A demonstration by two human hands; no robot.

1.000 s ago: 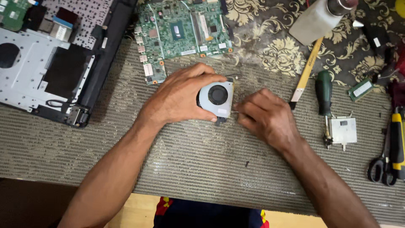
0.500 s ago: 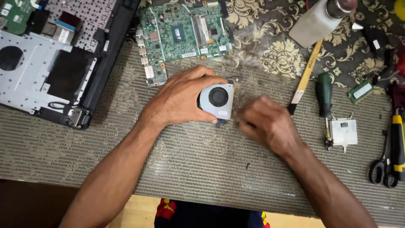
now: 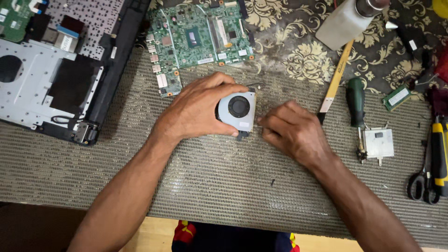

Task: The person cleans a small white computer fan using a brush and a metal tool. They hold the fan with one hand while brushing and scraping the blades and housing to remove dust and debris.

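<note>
A small grey laptop cooling fan [image 3: 238, 110] with a round black rotor lies on the woven mat [image 3: 210, 172]. My left hand [image 3: 198, 109] grips it from the left, thumb under its lower edge and fingers over its top. My right hand [image 3: 289, 130] is right beside the fan's right edge, fingers pinched together at it; whatever they pinch is too small to tell. A thin black wire [image 3: 256, 85] curls out from the fan's top right corner.
A green motherboard [image 3: 198, 39] lies above the fan. An opened laptop base [image 3: 51, 74] is at the left. To the right are a yellow-handled brush [image 3: 336, 79], a green screwdriver [image 3: 357, 100], a small metal bracket [image 3: 379, 142], a memory stick [image 3: 396, 97], scissors [image 3: 420, 182] and a yellow-black tool [image 3: 438, 154].
My right hand drew slightly away from the fan half a second ago, blurred, and is back at its right edge now. My left hand and the fan have stayed put.
</note>
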